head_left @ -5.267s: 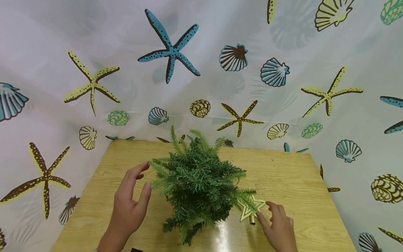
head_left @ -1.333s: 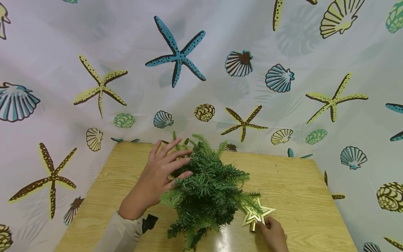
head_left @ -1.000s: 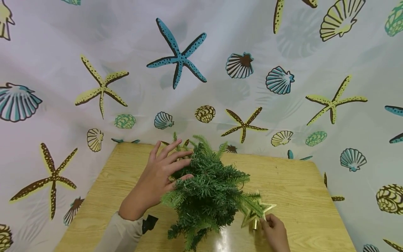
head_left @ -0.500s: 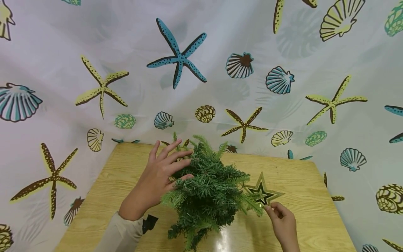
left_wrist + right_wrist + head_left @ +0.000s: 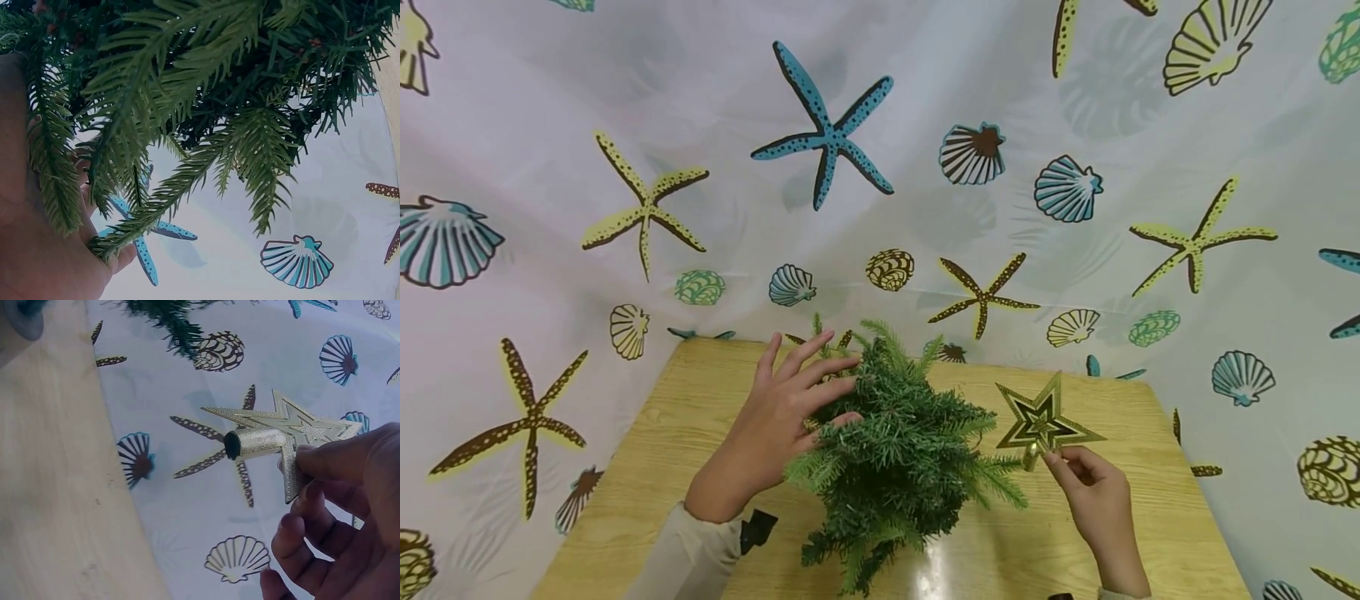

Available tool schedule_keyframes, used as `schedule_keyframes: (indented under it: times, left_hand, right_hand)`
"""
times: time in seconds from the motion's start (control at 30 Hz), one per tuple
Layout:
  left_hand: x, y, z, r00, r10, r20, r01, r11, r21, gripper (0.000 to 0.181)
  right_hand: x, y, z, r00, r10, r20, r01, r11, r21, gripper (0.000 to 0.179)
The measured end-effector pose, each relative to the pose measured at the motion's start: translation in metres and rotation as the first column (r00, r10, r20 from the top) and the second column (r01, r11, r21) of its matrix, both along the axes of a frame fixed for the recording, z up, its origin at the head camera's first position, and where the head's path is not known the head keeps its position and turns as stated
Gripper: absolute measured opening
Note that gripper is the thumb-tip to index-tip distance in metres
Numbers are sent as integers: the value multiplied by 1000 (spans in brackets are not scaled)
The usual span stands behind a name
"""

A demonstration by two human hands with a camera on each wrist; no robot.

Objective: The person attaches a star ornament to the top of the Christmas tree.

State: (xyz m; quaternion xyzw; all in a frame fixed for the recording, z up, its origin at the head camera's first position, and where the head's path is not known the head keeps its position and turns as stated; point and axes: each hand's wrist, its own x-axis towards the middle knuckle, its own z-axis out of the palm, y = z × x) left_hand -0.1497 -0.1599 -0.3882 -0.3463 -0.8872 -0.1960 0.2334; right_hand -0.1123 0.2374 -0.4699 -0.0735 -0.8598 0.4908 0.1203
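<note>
A small artificial Christmas tree (image 5: 898, 442) stands on the wooden table. My left hand (image 5: 775, 417) rests at its left side with fingers spread over the branches; some fingertips are lost among the needles. The left wrist view has that hand (image 5: 50, 250) behind light green sprigs (image 5: 169, 81). Right of the tree, my right hand (image 5: 1093, 492) pinches a gold star tree topper (image 5: 1043, 419) by a lower point, between thumb and fingers. Seen from the right wrist, the topper (image 5: 300, 422) is raised, and the open end of its hollow tube (image 5: 259, 442) points left.
A white curtain (image 5: 715, 217) printed with starfish and shells hangs around the back and sides of the table (image 5: 1075, 400). A grey round object (image 5: 25, 322) shows at the top left corner of the right wrist view.
My right hand has lifted the star topper off the table, raising it up and to the right, clear of the branch. Earlier, my left hand moved from beside the tree onto its branches.
</note>
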Motion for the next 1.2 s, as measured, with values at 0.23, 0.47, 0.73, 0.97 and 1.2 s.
schedule_keyframes:
  times: [0.23, 0.47, 0.73, 0.97, 1.2]
  left_hand:
    - [1, 0, 1, 1000, 10, 22, -10, 1000, -16, 78]
    - [1, 0, 2, 1000, 9, 11, -9, 1000, -11, 78]
    - [1, 0, 1, 1000, 3, -5, -3, 1000, -1, 71]
    - [2, 0, 1, 1000, 13, 2, -13, 1000, -12, 78]
    - [4, -2, 0, 1000, 13, 18, -13, 1000, -5, 77]
  right_hand:
    - [-8, 6, 21, 998, 26, -63, -27, 1000, -13, 22]
    - [-12, 5, 37, 995, 66, -75, -71, 996, -59, 29]
    - [-18, 3, 61, 982, 107, -153, -116, 992, -47, 25]
    - [-23, 0, 77, 974, 112, -195, -120, 992, -29, 23]
    - [-26, -4, 91, 945, 165, -281, -172, 985, 0, 15]
